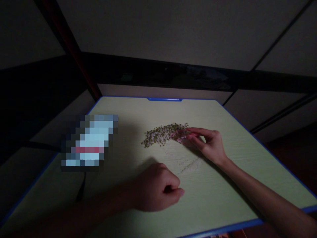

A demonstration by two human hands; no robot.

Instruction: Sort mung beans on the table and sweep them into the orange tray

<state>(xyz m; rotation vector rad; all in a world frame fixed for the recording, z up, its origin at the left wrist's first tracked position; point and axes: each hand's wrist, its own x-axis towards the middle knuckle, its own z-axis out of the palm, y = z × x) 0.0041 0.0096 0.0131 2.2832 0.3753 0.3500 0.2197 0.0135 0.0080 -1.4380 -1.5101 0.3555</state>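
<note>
A long, loose heap of small green and white grains [160, 134] lies in the middle of the table. At its right end, my right hand [209, 142] pinches a clear, pinkish piece with a thin rim [182, 134] between thumb and fingers. That piece is low over the grains, and its exact kind cannot be made out. Nearer to me, my left hand [158, 188] is curled into a fist low over the tabletop, thumb against the bent forefinger. Its palm is hidden, so I cannot see whether anything is inside.
The pale table [223, 201] has a blue edge and a blue handle [164, 99] at its far side. On the left stands a lit, pixelated screen [92, 142], with a dark cord [81, 188] below it. White powdery traces [190, 164] mark the tabletop. Dark panels rise behind.
</note>
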